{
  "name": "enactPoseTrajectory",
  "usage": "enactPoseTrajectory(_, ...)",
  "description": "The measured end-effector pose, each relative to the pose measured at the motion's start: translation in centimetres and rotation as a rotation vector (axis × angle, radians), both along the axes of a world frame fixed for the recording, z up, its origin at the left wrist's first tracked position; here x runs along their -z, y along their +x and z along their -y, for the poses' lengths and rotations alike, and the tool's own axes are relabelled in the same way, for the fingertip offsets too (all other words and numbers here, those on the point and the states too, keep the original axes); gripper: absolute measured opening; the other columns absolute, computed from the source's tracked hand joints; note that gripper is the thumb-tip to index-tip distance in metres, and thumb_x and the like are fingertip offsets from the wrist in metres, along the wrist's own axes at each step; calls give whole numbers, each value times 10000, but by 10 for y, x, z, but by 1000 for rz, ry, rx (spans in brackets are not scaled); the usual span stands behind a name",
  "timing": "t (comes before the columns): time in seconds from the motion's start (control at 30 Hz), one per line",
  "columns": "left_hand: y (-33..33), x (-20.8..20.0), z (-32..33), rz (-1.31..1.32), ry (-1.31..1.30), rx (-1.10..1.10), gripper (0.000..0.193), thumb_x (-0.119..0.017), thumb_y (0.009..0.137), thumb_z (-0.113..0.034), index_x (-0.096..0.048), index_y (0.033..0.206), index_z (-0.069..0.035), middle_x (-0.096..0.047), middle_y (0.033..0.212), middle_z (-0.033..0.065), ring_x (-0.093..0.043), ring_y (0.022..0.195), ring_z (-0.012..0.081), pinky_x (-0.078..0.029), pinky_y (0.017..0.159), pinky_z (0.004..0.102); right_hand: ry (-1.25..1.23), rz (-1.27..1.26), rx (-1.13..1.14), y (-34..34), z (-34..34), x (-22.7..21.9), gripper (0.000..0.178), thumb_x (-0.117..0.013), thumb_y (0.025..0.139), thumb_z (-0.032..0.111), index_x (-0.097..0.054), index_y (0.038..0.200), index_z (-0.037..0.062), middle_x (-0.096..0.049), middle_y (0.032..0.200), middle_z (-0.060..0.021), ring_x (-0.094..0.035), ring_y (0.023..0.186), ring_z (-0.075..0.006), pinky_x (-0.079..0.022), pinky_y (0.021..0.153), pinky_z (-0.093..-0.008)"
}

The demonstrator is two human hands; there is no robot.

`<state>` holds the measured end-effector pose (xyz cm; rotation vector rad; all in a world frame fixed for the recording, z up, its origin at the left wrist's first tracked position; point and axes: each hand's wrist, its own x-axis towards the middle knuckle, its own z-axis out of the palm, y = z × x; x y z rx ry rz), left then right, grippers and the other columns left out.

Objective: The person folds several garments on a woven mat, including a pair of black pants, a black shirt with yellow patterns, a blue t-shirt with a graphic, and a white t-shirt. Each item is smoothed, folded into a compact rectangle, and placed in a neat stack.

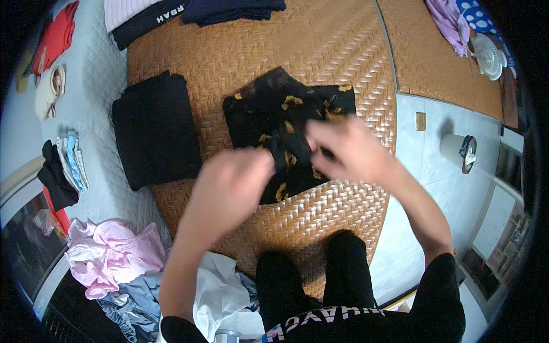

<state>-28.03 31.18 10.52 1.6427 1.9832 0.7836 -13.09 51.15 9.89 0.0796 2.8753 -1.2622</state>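
Observation:
A black garment with yellow flower prints [291,108] lies partly folded on the woven mat in front of me. My left hand [237,177] is curled at its near left edge, with the fingers closed on the cloth. Over its right part, my right hand [351,150] pinches the fabric between thumb and fingers. Both hands are blurred by motion, and the cloth between them looks bunched. To the left lies a folded plain black garment [154,131], which neither hand touches.
The woven mat [320,51] spreads beneath the clothes. Folded dark clothes [234,11] sit at its far edge. Left, a pale quilted surface [100,126] bears more clothes; a pink garment [114,251] is heaped near left. A waste bin [454,150] stands on the floor at right.

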Motion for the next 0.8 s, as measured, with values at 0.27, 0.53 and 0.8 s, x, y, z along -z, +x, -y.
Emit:
enactPoseTrajectory(0.27, 100, -37, 41, 320, -324, 432, 205, -613, 830, -132, -598, 1026, -73, -654, 892, 105, -664, 820, 267, -541, 704, 385, -314, 458, -121, 131, 51, -49, 253, -696, 765, 190, -546, 928, 67, -617, 681, -82, -649, 600, -294, -524, 518, -400)
enactPoseTrajectory(0.53, 37, -1, -16, 186, -264, -106, 102, -604, 908, -150, -610, 892, -49, -596, 774, 116, -626, 729, 250, -492, 651, 370, -330, 381, 314, 69, -7, 2, 241, -640, 762, 66, -598, 995, 23, -642, 762, -196, -654, 685, -353, -518, 635, -427)
enactPoseTrajectory(0.8, -50, 90, -75, -322, -154, -311, 316, -573, 952, -286, -660, 1042, 4, -680, 943, 168, -657, 938, 290, -490, 883, 364, 268, 268, 344, -23, -64, 82, 252, -586, 910, 184, -637, 1121, 55, -682, 992, -181, -671, 908, -330, -549, 827, -407)
